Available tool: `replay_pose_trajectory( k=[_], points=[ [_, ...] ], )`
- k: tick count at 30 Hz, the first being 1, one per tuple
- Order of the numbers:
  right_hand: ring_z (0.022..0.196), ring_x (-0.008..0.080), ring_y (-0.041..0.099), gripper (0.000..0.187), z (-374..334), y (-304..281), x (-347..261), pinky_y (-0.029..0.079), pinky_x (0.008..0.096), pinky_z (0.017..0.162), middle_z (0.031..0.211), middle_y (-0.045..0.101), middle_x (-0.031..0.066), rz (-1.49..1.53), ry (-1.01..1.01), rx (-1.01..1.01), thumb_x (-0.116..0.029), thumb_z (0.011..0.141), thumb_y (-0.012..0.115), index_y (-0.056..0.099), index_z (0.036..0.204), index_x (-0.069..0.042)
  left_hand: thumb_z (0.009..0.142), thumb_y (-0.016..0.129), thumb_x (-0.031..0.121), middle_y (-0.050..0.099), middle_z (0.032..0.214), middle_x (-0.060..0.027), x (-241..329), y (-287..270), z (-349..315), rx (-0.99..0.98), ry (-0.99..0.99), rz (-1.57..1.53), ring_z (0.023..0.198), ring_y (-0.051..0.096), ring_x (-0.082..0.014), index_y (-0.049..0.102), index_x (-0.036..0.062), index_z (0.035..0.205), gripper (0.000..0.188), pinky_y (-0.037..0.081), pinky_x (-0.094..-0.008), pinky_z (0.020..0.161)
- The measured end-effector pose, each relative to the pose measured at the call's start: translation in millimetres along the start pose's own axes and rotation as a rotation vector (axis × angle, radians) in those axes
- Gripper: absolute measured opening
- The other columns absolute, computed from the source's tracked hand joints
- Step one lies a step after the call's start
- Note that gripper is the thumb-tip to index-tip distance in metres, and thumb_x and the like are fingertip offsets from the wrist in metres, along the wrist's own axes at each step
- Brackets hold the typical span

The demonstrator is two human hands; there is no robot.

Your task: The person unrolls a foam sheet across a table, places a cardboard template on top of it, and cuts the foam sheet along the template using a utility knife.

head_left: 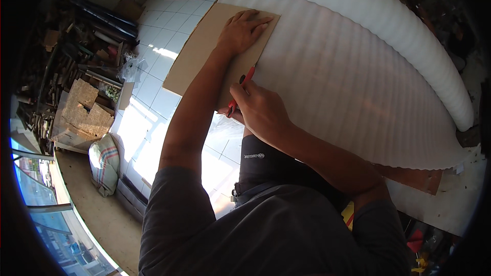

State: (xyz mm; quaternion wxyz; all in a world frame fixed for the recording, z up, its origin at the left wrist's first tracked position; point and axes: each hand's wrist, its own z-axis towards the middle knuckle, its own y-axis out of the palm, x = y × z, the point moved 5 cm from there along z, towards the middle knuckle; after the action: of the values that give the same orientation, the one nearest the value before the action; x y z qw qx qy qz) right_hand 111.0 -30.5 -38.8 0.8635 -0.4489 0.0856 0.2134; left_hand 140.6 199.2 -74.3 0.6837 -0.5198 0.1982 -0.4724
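Note:
My left hand (241, 33) lies flat on a brown cardboard sheet (197, 46), its fingers stretched toward the sheet's far right corner. Under the cardboard's right side spreads white ribbed foam sheeting (327, 76). Closed round a slim red utility knife (249, 75), my right hand (263, 110) is near the cardboard's right edge, closer to me than the left. The knife points away from me, its tip at that edge. Whether the blade touches the foam, I cannot tell. My right fingers hide part of the knife's body.
A thick roll of the white foam (368, 15) lies along the table's far side. On the left, scrap wood and a broken board (84, 107) are piled beside a white striped sack (104, 163). Sunlit white tiles (153, 79) cover the floor. A brown sheet (414, 178) sticks out beneath the foam.

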Motion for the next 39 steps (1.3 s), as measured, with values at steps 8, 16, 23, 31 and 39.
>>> replay_pose_trajectory(
  k=[8, 16, 23, 31, 39],
  points=[
    [0.070, 0.0213, 0.069, 0.046, -18.6, 9.2, -26.1, 0.057, 0.0344, 0.058, 0.084, 0.060, 0.0097, 0.012, 0.004, -0.064, -0.030, 0.082, 0.088, 0.058, 0.105, -0.003, 0.107, 0.043, 0.056, 0.050, 0.158, -0.0082, -4.6, 4.9, 3.0, 0.004, -0.012, 0.015, 0.150, 0.041, -0.0323, 0.061, 0.0492, 0.144, 0.041, 0.031, -0.0478, 0.125],
    [0.068, 0.0204, 0.068, 0.033, -37.1, 10.7, -57.3, 0.056, 0.0340, 0.056, 0.090, 0.062, 0.0120, 0.015, 0.001, 0.001, -0.024, 0.088, 0.080, 0.061, 0.104, -0.002, 0.106, 0.043, 0.057, 0.049, 0.159, -0.0067, -7.8, 9.8, 4.8, 0.032, 0.011, 0.022, 0.150, 0.041, -0.0328, 0.061, 0.0498, 0.144, 0.042, 0.031, -0.0488, 0.125],
    [0.068, 0.0201, 0.068, 0.033, -48.4, 15.1, -71.8, 0.056, 0.0336, 0.056, 0.093, 0.065, 0.0126, 0.062, 0.018, -0.037, -0.024, 0.087, 0.080, 0.064, 0.103, -0.001, 0.106, 0.042, 0.059, 0.049, 0.159, -0.0059, -6.8, 10.0, 6.8, 0.012, 0.010, 0.047, 0.151, 0.040, -0.0309, 0.060, 0.0494, 0.144, 0.044, 0.030, -0.0484, 0.125],
    [0.069, 0.0218, 0.070, 0.038, -52.5, 11.2, -84.0, 0.056, 0.0323, 0.056, 0.091, 0.066, 0.0123, 0.143, 0.040, -0.038, -0.030, 0.087, 0.081, 0.063, 0.104, -0.001, 0.106, 0.042, 0.059, 0.050, 0.159, -0.0060, -9.3, 10.0, 6.3, 0.042, 0.026, 0.038, 0.150, 0.041, -0.0307, 0.061, 0.0493, 0.144, 0.043, 0.031, -0.0479, 0.124],
    [0.068, 0.0223, 0.070, 0.038, -57.3, 9.5, -89.7, 0.056, 0.0333, 0.056, 0.087, 0.065, 0.0127, 0.212, 0.076, -0.038, -0.032, 0.089, 0.080, 0.062, 0.103, -0.002, 0.106, 0.042, 0.058, 0.050, 0.159, -0.0063, -6.7, 9.5, 5.8, 0.037, 0.039, 0.046, 0.148, 0.043, -0.0325, 0.058, 0.0496, 0.146, 0.044, 0.032, -0.0485, 0.124]
  ],
)
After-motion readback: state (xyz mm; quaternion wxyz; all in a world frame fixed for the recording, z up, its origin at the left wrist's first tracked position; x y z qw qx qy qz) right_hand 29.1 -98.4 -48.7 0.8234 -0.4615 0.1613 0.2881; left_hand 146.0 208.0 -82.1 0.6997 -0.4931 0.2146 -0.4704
